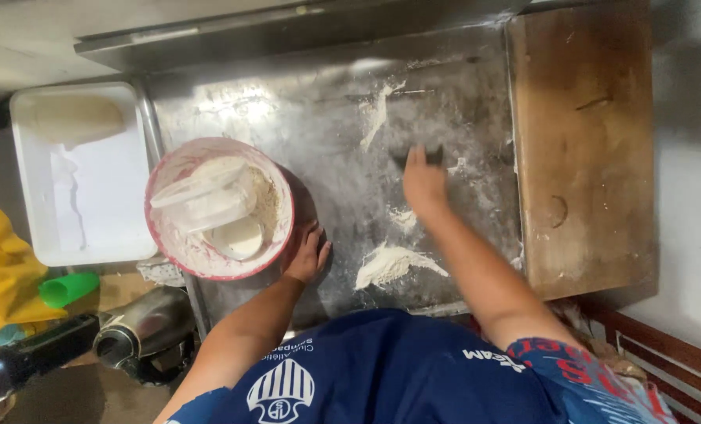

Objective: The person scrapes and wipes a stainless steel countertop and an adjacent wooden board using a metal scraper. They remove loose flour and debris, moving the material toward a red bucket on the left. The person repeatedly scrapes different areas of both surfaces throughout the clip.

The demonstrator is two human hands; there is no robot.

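Now r. hand [424, 182] on crosswise dark scraper [418, 156].

Soft, slightly blurred view; overhead glare on the steel table [232, 102]

A floured steel worktop [319, 118] stretches before me. Beside my left hand [309, 255] sits a pink bowl [282, 235] of flour, my fingers resting against its side. My right hand [423, 182] presses a dark scraper [435, 155] flat to the metal. Between my hands lies a small heap of flour [388, 263], with thinner streaks beyond my right fingertips. A worn wooden board [582, 141] lies to the right of my right hand.
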